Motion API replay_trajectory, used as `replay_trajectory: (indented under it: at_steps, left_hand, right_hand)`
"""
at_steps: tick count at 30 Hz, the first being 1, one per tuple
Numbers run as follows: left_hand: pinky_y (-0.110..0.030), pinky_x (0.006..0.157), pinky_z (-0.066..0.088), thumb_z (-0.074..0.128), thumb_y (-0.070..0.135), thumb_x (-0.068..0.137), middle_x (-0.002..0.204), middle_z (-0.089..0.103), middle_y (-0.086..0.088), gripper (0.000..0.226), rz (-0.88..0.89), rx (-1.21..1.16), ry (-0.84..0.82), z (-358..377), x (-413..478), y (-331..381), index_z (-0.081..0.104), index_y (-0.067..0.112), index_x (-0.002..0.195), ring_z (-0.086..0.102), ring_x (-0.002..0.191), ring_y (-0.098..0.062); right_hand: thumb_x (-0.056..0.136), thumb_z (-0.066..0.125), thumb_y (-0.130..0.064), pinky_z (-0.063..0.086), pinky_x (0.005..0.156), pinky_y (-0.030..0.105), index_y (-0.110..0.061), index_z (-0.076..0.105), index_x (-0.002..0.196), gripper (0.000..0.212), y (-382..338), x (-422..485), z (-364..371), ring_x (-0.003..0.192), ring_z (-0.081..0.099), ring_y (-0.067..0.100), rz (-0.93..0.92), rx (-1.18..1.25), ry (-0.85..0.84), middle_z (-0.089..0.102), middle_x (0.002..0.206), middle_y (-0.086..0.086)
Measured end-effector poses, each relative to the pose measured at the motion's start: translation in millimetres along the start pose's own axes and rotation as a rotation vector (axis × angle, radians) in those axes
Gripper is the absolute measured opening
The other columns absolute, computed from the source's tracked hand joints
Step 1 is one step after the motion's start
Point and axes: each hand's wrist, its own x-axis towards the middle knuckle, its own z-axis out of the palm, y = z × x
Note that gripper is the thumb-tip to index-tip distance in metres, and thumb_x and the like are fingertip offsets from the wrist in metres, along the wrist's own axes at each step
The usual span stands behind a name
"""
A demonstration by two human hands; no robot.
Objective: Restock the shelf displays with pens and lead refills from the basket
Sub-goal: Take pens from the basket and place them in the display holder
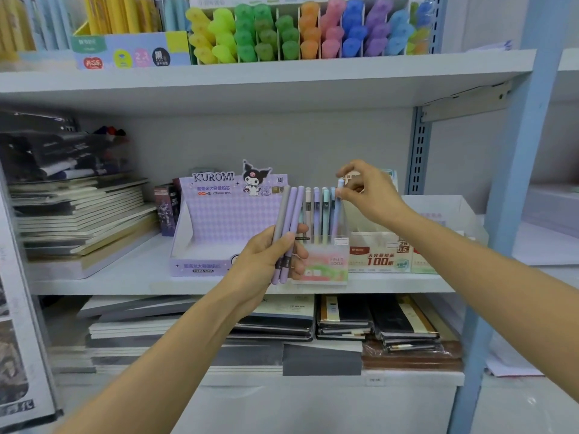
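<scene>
My left hand [272,255] grips a bundle of three pens [289,214], one grey and two lilac, held upright in front of the middle shelf. My right hand [366,191] pinches the top of a light blue pen [336,211] that stands in the clear pen display box [326,261] labelled Fruit Soda. Several pastel pens [317,214] stand upright in that box. To its left sits the purple Kuromi lead refill display box [219,220], whose tray looks bare. The basket is out of view.
A white and green lead refill box [380,253] stands right of the pen box. Notebook stacks [81,214] fill the shelf's left side and the lower shelf [344,321]. Coloured highlighters [307,29] line the upper shelf. A blue shelf upright [513,195] rises at the right.
</scene>
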Motion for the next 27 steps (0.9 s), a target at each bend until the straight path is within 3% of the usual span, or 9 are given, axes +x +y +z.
replay_trajectory:
  at_steps: [2,6,9,11,14,16,19,23,27]
  left_hand:
    - [-0.024,0.059,0.053,0.044,0.02,0.102,0.077,0.066,-0.004,0.027,-0.005,-0.013,-0.007,0.2,-0.8,-0.3,0.06,0.009,0.121,0.06,0.059,-0.015]
    - [-0.025,0.057,0.052,0.044,0.021,0.102,0.079,0.066,-0.004,0.028,-0.033,-0.025,-0.019,-1.2,-5.2,2.0,0.06,0.01,0.122,0.06,0.059,-0.015]
    - [-0.025,0.056,0.052,0.044,0.02,0.102,0.079,0.066,-0.005,0.028,-0.059,-0.033,-0.044,-0.5,-9.5,5.7,0.06,0.009,0.122,0.059,0.058,-0.014]
    - [-0.024,0.056,0.052,0.043,0.02,0.102,0.079,0.067,-0.005,0.028,-0.072,-0.021,-0.057,2.0,-11.8,7.0,0.06,0.009,0.122,0.059,0.058,-0.014]
    - [-0.024,0.055,0.053,0.043,0.019,0.103,0.078,0.067,-0.005,0.027,-0.089,-0.017,-0.07,9.3,-13.9,9.1,0.06,0.009,0.121,0.06,0.057,-0.014]
    - [-0.025,0.055,0.054,0.044,0.02,0.102,0.078,0.068,-0.006,0.027,-0.093,-0.011,-0.073,13.8,-16.3,11.9,0.06,0.009,0.121,0.061,0.057,-0.014]
    - [-0.023,0.05,0.051,0.044,0.021,0.103,0.081,0.07,-0.008,0.027,-0.111,0.016,-0.043,14.9,-20.5,15.8,0.059,0.01,0.121,0.062,0.057,-0.015]
    - [-0.016,0.033,0.024,0.056,0.023,0.095,0.071,0.062,-0.003,0.028,-0.143,-0.074,0.093,7.4,-25.9,19.5,0.06,0.005,0.117,0.039,0.039,-0.008]
    - [-0.015,0.032,0.022,0.076,0.024,0.068,0.05,0.041,0.005,0.04,-0.074,-0.097,0.275,5.6,-30.2,25.9,0.063,0.005,0.1,0.028,0.037,-0.006]
  right_hand:
    - [0.089,0.069,-0.016,0.045,0.067,0.022,-0.019,0.059,0.101,0.016,1.8,-1.4,5.7,0.073,0.059,0.012,0.007,0.019,0.064,0.068,0.081,0.003]
    - [0.087,0.071,-0.02,0.04,0.073,0.028,-0.018,0.072,0.101,0.014,5.8,-1.9,14.1,0.065,0.041,-0.001,0.062,-0.079,0.072,0.067,0.103,0.0]
    - [0.092,0.065,-0.028,0.041,0.079,0.024,-0.018,0.069,0.113,0.024,-1.1,-8.4,9.8,0.074,0.045,0.004,0.045,-0.094,0.097,0.06,0.115,0.002]
    - [0.094,0.061,-0.029,0.044,0.074,0.019,-0.018,0.065,0.116,0.025,-13.8,-17.7,4.3,0.08,0.055,0.009,-0.004,0.095,0.093,0.064,0.11,0.002]
    - [0.094,0.061,-0.024,0.053,0.066,0.021,-0.015,0.062,0.119,0.027,-34.9,-32.9,0.4,0.077,0.067,0.012,0.023,0.516,-0.16,0.073,0.096,0.005]
    - [0.091,0.065,-0.016,0.057,0.073,0.023,-0.009,0.066,0.116,0.026,-43.1,-41.0,0.7,0.078,0.068,0.014,0.018,0.563,-0.286,0.074,0.091,0.006]
    - [0.089,0.067,-0.009,0.056,0.068,0.02,-0.007,0.071,0.104,0.016,-46.3,-47.2,-3.6,0.072,0.068,0.011,0.031,0.625,-0.234,0.074,0.083,0.006]
    - [0.088,0.067,-0.007,0.055,0.064,0.018,-0.005,0.067,0.099,0.011,-41.1,-47.5,-21.5,0.07,0.069,0.013,0.143,0.796,-0.025,0.074,0.08,0.005]
    - [0.086,0.067,-0.009,0.057,0.066,0.021,-0.002,0.068,0.099,0.015,-35.9,-62.9,-29.1,0.074,0.071,0.018,0.21,0.792,-0.127,0.075,0.084,0.009]
